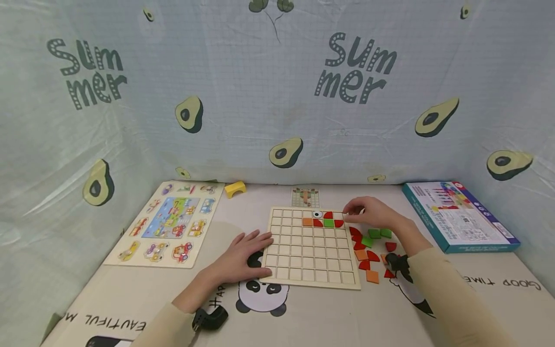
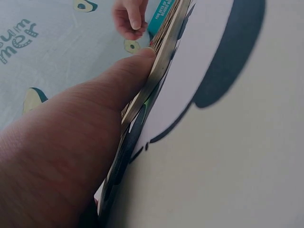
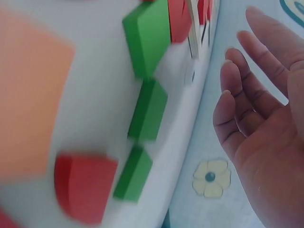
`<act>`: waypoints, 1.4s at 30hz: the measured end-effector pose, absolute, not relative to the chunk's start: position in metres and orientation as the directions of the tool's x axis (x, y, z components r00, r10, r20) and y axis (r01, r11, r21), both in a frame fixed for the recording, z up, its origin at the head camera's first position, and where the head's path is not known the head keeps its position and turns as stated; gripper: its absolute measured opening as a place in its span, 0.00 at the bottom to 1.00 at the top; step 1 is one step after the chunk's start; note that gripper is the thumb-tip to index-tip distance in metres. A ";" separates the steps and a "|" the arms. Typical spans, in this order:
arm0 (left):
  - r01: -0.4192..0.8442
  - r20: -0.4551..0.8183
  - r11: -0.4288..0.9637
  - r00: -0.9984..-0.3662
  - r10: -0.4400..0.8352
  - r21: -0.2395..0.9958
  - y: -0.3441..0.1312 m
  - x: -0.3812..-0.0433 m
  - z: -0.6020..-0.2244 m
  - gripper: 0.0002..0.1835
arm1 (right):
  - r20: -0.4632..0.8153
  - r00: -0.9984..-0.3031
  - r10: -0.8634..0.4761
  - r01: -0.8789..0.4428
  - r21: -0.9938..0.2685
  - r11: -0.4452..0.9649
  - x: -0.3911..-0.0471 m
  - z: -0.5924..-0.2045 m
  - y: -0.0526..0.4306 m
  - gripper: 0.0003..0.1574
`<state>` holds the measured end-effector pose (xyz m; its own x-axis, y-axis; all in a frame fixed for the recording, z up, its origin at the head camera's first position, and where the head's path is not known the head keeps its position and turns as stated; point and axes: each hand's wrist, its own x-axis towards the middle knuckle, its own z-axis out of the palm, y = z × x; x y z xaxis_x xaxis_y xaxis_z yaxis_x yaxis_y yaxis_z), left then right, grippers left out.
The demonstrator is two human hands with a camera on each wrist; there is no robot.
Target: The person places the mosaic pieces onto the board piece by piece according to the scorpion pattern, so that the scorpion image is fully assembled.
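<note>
A wooden grid board (image 1: 310,251) lies in front of me. In its upper rows sit an eye tile (image 1: 317,214), a green square (image 1: 328,223), an orange square (image 1: 307,221) and several red rounded pieces. My left hand (image 1: 244,255) rests at the board's left edge with fingers spread; the left wrist view has its thumb (image 2: 135,71) against the rim. Over the top right corner hovers my right hand (image 1: 374,212), its fingers (image 3: 256,92) loosely bent. Nothing shows between them in the right wrist view.
Loose green squares (image 1: 374,233), orange squares (image 1: 372,276) and red pieces (image 1: 372,256) lie right of the board. Behind it is a small pattern card (image 1: 305,197). A picture puzzle (image 1: 199,248) and yellow block (image 1: 235,188) are left, a teal-edged box (image 1: 459,217) right.
</note>
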<state>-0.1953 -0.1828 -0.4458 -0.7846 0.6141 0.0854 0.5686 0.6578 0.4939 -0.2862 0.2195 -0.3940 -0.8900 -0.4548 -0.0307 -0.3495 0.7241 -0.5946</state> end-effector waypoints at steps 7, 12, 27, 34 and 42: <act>0.579 0.095 0.652 -0.779 0.620 0.489 -0.183 -0.196 -0.444 0.43 | -0.055 -0.888 -0.457 -0.344 -0.580 0.739 -0.283 -0.391 0.241 0.16; 0.582 0.098 0.652 -0.777 0.621 0.486 -0.184 -0.197 -0.442 0.43 | -0.072 -0.883 -0.463 -0.342 -0.575 0.743 -0.281 -0.390 0.250 0.17; 0.566 0.092 0.656 -0.787 0.609 0.499 -0.185 -0.195 -0.445 0.43 | -0.129 -0.864 -0.487 -0.327 -0.591 0.737 -0.279 -0.402 0.242 0.12; 0.564 0.092 0.656 -0.789 0.608 0.501 -0.185 -0.194 -0.445 0.43 | -0.166 -0.870 -0.464 -0.297 -0.574 0.763 -0.278 -0.410 0.233 0.14; 0.580 0.094 0.649 -0.776 0.623 0.492 -0.184 -0.195 -0.447 0.43 | -0.182 -0.877 -0.445 -0.266 -0.587 0.765 -0.274 -0.411 0.227 0.12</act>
<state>-0.1951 -0.1838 -0.4466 -0.7763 0.6233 0.0939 0.5804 0.6489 0.4920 -0.2741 0.2271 -0.4113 -0.8771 -0.4445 -0.1820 -0.2658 0.7647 -0.5870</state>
